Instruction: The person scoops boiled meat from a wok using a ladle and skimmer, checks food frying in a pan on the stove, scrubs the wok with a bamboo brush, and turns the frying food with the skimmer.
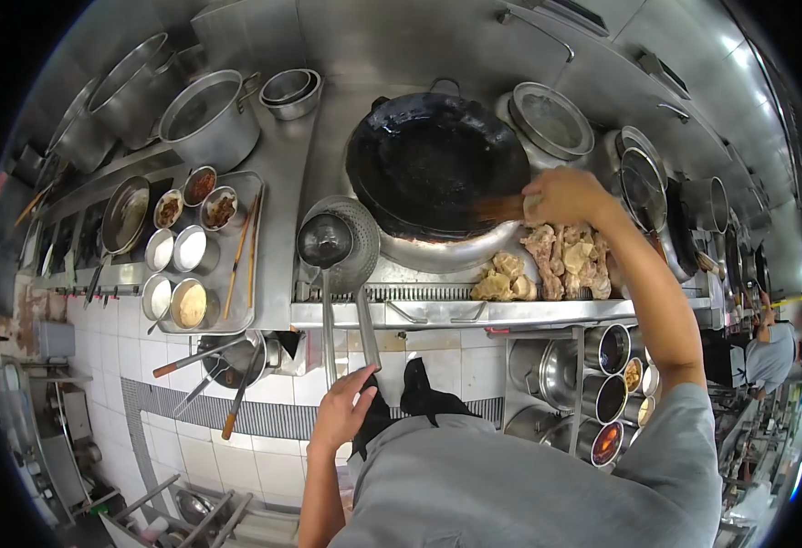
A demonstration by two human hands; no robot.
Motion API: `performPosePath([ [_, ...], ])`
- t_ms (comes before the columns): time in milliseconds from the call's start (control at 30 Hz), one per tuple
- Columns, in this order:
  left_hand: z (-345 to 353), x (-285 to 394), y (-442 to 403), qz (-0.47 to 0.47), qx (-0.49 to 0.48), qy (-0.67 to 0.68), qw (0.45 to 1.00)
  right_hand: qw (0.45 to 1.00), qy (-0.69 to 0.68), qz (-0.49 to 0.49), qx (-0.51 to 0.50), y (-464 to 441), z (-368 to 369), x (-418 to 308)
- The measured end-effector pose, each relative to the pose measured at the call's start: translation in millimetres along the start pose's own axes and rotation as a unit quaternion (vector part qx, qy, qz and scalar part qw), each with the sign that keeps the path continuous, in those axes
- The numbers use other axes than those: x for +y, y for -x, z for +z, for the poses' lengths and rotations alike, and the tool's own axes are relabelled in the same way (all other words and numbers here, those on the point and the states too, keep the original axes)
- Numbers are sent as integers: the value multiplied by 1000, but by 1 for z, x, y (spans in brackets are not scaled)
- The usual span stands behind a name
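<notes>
A large black wok (437, 160) sits on the stove, dark and wet inside. My right hand (560, 196) is closed around a brown brush-like tool (501, 208), blurred by motion, over the wok's right edge. Just below that hand lie pieces of cooked meat (570, 260) on the stove's front. My left hand (344, 411) hovers near the handle ends of a ladle (323, 242) and a perforated strainer (364, 247); its fingers are apart. The ladle rests over the strainer, left of the wok.
A tray (253, 310) at left holds several seasoning bowls and chopsticks. A large pot (209, 119) stands behind it. Metal bowls (551, 119) are at the wok's right. Sauce pots (609, 397) sit below the counter. Another person (770, 356) stands far right.
</notes>
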State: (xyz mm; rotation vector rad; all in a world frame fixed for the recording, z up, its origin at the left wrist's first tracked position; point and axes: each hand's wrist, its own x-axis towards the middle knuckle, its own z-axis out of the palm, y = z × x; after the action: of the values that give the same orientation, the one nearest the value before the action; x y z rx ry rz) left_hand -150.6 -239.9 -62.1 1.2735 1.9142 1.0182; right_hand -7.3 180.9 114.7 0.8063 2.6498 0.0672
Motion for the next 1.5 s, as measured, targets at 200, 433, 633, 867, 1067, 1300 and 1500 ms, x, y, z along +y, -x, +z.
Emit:
performPosePath([
  [200,3,9,-13,30,-41,-21,998,948,-308,55,-51,-42,9,-33],
  [433,0,15,-3,-32,-10,27,999,962,-150,125,-192,10,-8,29],
  [633,3,12,-8,-16,-18,36,999,992,-85,63,66,-22,-10,38],
  [867,-1,27,-26,6,-10,15,1000,995,-97,-6,-24,-4,59,28],
  [1067,0,23,-12,-80,5,101,992,983,31,182,20,-4,2,63],
  [1300,5,30,-41,-51,-22,83,995,988,-154,-13,1,-51,78,4],
  [1500,15,25,-28,-69,-17,77,994,978,-78,172,88,-161,110,72],
])
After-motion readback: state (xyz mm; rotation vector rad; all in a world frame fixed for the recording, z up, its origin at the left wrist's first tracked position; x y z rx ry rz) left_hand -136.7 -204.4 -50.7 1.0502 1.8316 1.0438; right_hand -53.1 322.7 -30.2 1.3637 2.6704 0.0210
